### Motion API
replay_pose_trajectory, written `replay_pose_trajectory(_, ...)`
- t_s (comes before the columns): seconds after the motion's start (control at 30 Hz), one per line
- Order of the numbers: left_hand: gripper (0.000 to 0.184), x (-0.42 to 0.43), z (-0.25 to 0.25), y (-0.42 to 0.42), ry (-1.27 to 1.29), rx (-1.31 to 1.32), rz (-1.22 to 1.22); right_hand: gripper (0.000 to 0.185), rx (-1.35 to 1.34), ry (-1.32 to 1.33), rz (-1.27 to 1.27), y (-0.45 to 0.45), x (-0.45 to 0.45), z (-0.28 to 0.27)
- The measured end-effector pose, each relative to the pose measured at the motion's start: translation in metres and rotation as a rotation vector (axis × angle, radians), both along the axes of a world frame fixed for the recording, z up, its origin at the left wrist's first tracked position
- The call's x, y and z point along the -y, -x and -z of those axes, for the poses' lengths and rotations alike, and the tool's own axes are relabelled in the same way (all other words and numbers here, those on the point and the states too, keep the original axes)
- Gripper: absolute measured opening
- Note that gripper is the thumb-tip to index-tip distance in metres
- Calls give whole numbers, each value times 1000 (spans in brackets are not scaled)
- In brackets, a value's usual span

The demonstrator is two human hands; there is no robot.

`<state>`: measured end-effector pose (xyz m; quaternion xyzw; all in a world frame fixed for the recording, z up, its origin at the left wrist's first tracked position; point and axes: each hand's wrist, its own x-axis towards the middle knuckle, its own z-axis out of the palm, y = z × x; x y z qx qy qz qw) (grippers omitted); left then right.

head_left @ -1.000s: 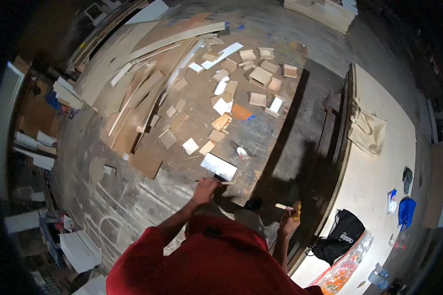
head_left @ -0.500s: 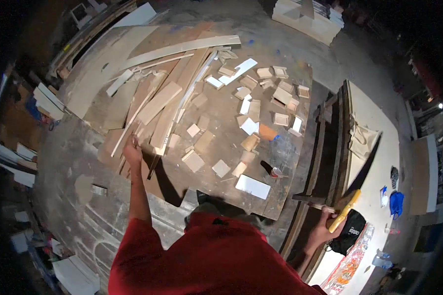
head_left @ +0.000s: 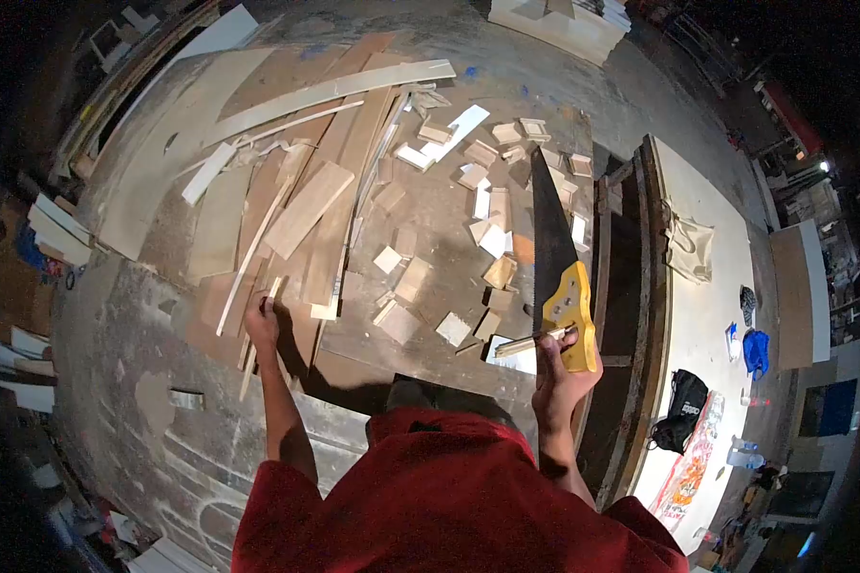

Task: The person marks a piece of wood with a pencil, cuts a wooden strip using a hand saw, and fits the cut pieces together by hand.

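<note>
In the head view, my right hand (head_left: pixel 562 390) is wrapped round the yellow handle of a handsaw (head_left: pixel 550 229), whose dark blade points up and away over the worktable. Short thin wood sticks (head_left: pixel 522 343) stick out to the left from the same hand, near its thumb. My left hand (head_left: pixel 262 325) is closed at the table's near left side, pinching a thin wood strip (head_left: pixel 247 374) that runs above and below the fingers. Just beyond it lie a wide wood board (head_left: pixel 310 208) and a long narrow strip (head_left: pixel 250 250).
Small wooden blocks (head_left: pixel 412 279) are scattered over the worktable (head_left: pixel 368 358). Long planks (head_left: pixel 339 91) lie at the left. To the right, a pale bench (head_left: pixel 705 320) carries a cloth bag (head_left: pixel 688 248), a black pouch (head_left: pixel 680 411) and a blue item (head_left: pixel 756 353).
My right hand has swung left from the pale bench to above the worktable, bringing the handsaw, its blade now more upright. My left hand has shifted slightly nearer my body.
</note>
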<state>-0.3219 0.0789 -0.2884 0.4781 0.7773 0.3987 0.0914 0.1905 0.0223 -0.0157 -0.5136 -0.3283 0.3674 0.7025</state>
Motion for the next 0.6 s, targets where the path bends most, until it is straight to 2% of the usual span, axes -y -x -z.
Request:
replay_pose_trajectory(0.07,21,6,-24,-8,-23,209,25,28,24,85,-47,3,-3,-1)
replay_pose_trajectory(0.1,21,11,-30,-19,-22,208,23,28,23,86,-49,3,-6,2)
replay_pose_trajectory(0.17,18,31,-37,-49,-76,275,314,27,152,32,-39,5,-11,8)
replay_pose_trajectory(0.23,15,49,-32,-80,-2,409,487,27,105,57,-49,10,-14,0)
replay_pose_trajectory(0.3,14,61,-39,-105,134,292,683,26,63,89,-55,9,-15,-1)
replay_pose_trajectory(0.37,14,74,-36,-132,220,364,792,26,60,37,-90,6,-17,3)
replay_pose_trajectory(0.43,14,85,-40,-158,259,323,758,25,29,12,-107,6,-19,6)
replay_pose_trajectory(0.5,14,88,-31,-173,305,185,792,26,126,2,-97,6,-20,7)
replay_pose_trajectory(0.6,16,94,-12,-191,256,197,792,26,146,99,-121,1,-21,14)
